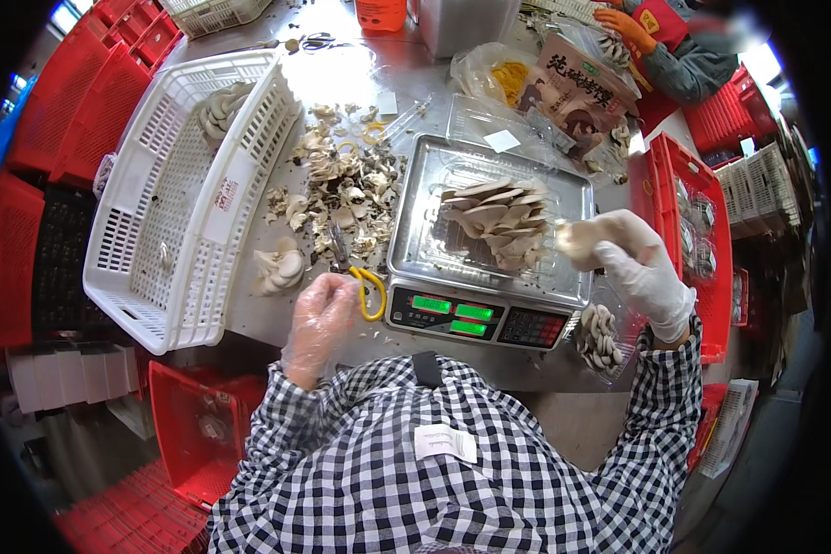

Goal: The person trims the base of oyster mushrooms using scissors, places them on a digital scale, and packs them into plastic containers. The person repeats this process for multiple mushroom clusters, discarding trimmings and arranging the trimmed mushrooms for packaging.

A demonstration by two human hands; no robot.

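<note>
My left hand (319, 325), in a clear plastic glove, is curled closed at the yellow-handled scissors (370, 297). The scissor blades point away over mushroom scraps. In a white glove, my right hand (651, 272) pinches a pale oyster mushroom (582, 242) just off the scale's right side; the piece is slightly blurred. A cluster of oyster mushrooms (503, 217) lies in a clear tray on the steel pan of the digital scale (415, 171), whose green displays are lit. One small mushroom clump (279, 267) rests left of the scissors.
A white plastic crate (217, 217) with some mushrooms stands at left. Trimmings (346, 189) litter the steel table beyond the scissors. A packed mushroom tray (600, 342) sits right of the scale, near a red crate (660, 185). Across the table, a co-worker's orange-gloved hand (626, 30) handles mushrooms.
</note>
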